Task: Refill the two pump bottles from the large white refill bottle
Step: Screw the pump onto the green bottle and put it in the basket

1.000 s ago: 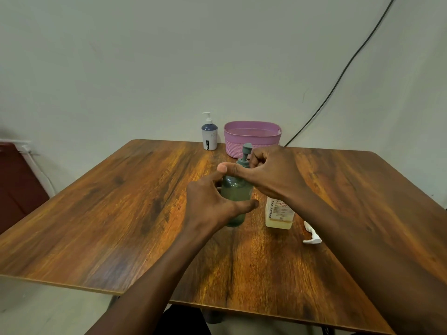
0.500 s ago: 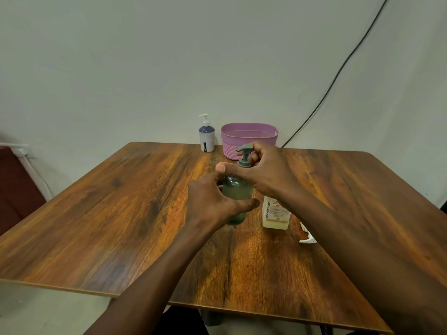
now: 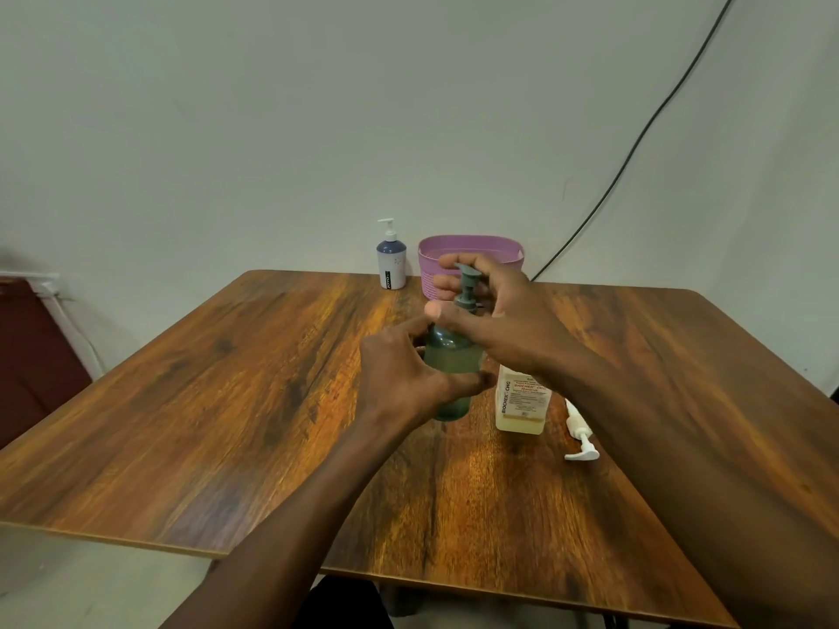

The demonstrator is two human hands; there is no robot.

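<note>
A single head-worn wide-angle camera looks forward and down across a wooden table, its near edge close below, toward the pale wall behind it.

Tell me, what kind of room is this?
Probably a plain spare room or office. There is just a wooden table against a bare wall, a black cable running down the wall, and a pink basket at the table's far edge.

place: plain indoor room | cues: wood-grain table, bare pale wall, black cable, pink basket
</note>
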